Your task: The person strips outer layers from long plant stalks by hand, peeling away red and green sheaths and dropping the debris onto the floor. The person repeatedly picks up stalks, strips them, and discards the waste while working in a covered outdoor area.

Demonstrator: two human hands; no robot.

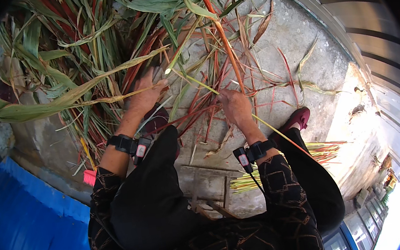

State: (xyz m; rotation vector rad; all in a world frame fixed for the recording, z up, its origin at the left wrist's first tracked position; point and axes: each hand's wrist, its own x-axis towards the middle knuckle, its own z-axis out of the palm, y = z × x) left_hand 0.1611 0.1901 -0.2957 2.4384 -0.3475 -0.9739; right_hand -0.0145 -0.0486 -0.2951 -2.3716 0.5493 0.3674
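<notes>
My right hand (235, 107) is closed around a thin yellow-green stalk (278, 132), which slants from the middle of the picture down past my wrist to my right knee. To its left, my left hand (144, 94) is blurred, with a long dry leaf (108, 99) running from its fingers towards the left; whether the fingers grip it I cannot tell. Just above my left hand is the pale cut end of another stalk (168, 70). Peeled red and green strips (217, 80) lie scattered on the concrete ground between and beyond my hands.
A big heap of leafy stalks (90, 37) fills the upper left. Bundled peeled stalks (245, 183) lie beside my right leg, partly hidden by my arm. A pink brush (89, 177) and a blue metal sheet (34, 225) are at left. A metal-framed wall (363, 28) curves along the right.
</notes>
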